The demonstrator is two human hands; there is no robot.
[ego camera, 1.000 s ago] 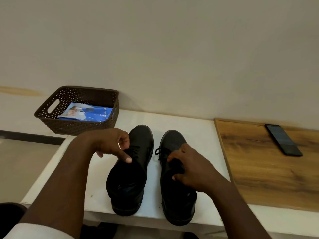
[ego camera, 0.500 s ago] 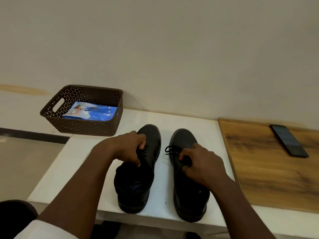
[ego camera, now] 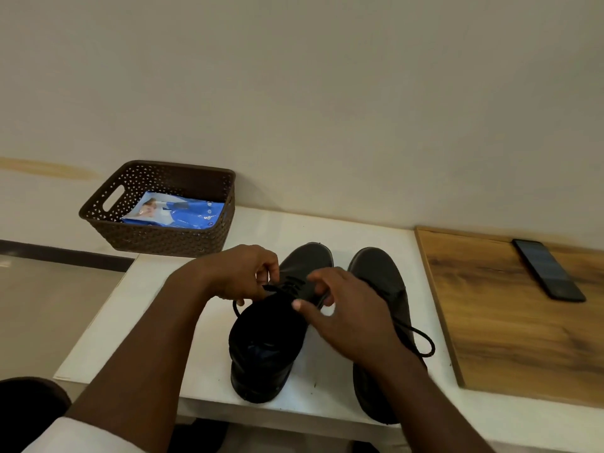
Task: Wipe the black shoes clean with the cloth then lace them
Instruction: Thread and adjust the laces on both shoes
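Evidently lacing is under way: left hand (ego camera: pixel 243 276) and right hand (ego camera: pixel 346 308) pinch the lace (ego camera: pixel 287 287) on the left shoe (ego camera: pixel 271 341). The right shoe (ego camera: pixel 382 279), at 3 o'clock, trails loose lace; no cloth is visible.

The right hand (ego camera: pixel 353 317) is covering much of the right shoe (ego camera: pixel 380 279) and blurring slightly. The left hand (ego camera: pixel 243 274) is hiding the left shoe's (ego camera: pixel 268 348) lace ends.

Dim, even light; soft shadows; hands perhaps motion-blurred; edges bowed
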